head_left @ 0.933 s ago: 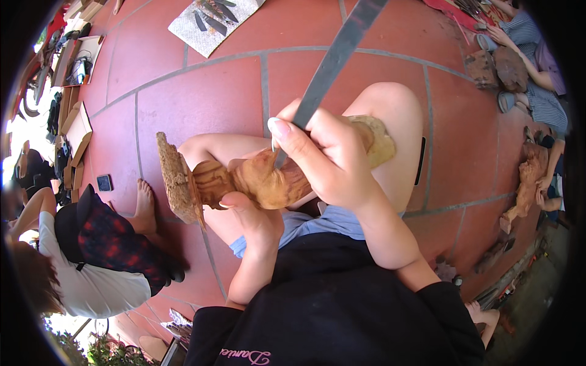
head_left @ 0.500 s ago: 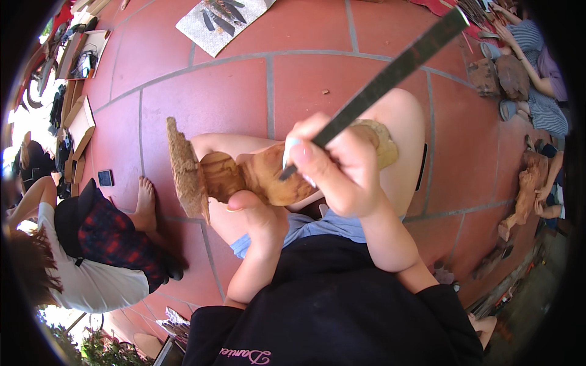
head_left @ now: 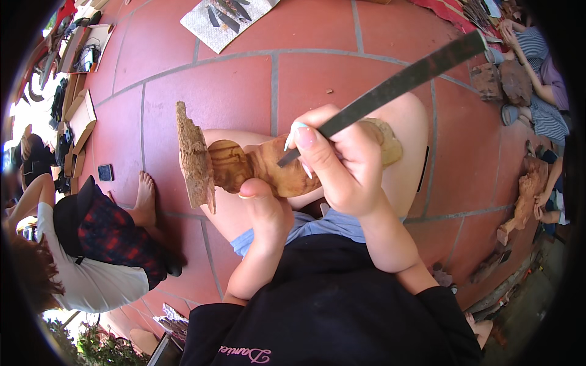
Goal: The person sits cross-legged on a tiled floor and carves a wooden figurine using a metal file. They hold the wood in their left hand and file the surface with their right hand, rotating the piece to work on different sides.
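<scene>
"The metal strip (head_left: 403,86) has swung rightward, fingers of the right hand (head_left: 348,163) clenching it."
"Left hand (head_left: 270,210)?"
"Grip hidden; thumb against the wooden carving (head_left: 267,166) across the lap (head_left: 305,227), edge to edge."
"Pressed too hard, the strip could skid thumbward."

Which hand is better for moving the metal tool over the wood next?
Probably the right hand: it grips the dark metal tool, whose tip is at the wood. The left hand seems to steady the wood from the near side, its fingers hidden.
</scene>
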Demonstrator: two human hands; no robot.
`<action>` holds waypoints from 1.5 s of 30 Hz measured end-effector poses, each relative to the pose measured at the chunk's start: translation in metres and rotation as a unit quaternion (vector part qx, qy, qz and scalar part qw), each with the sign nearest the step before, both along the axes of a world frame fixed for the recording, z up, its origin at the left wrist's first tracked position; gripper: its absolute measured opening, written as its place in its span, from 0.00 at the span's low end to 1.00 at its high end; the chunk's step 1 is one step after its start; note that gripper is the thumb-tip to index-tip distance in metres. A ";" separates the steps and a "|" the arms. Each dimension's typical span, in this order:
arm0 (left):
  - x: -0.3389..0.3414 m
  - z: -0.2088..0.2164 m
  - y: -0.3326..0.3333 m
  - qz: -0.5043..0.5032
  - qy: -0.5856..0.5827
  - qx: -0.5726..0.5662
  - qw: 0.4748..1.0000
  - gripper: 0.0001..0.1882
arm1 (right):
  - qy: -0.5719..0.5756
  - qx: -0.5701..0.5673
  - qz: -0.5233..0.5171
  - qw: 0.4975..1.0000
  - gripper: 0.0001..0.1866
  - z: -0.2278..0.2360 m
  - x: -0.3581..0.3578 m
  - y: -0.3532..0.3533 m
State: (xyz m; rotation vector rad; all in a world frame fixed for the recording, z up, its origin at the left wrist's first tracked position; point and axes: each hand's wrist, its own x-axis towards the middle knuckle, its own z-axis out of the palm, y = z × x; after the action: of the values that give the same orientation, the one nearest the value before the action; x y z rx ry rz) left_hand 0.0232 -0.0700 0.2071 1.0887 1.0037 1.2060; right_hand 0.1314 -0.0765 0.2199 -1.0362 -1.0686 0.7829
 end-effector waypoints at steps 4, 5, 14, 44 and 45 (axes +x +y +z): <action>0.009 0.005 0.001 0.058 0.014 0.031 0.998 0.42 | -0.008 0.004 -0.020 1.000 0.05 0.002 -0.002 0.000; 0.009 0.004 0.001 0.056 0.015 0.034 0.998 0.42 | 0.002 0.000 -0.024 1.000 0.05 0.002 -0.001 -0.001; -0.014 -0.012 -0.004 -0.029 -0.041 -0.058 0.997 0.45 | 0.023 -0.029 0.002 0.999 0.05 -0.002 0.000 -0.004; -0.018 -0.023 0.014 -0.037 -0.072 -0.114 0.990 0.43 | 0.099 -0.006 0.157 0.983 0.08 -0.011 0.010 0.018; -0.017 -0.023 0.015 -0.032 -0.071 -0.116 0.990 0.42 | 0.093 -0.003 0.154 0.984 0.08 -0.012 0.010 0.019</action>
State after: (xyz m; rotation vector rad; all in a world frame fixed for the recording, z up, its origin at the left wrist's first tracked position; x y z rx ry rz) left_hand 0.0063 -0.0549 0.1845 0.8342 0.9647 1.0707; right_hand 0.1413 -0.0571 0.2081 -0.7935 -1.0768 1.1115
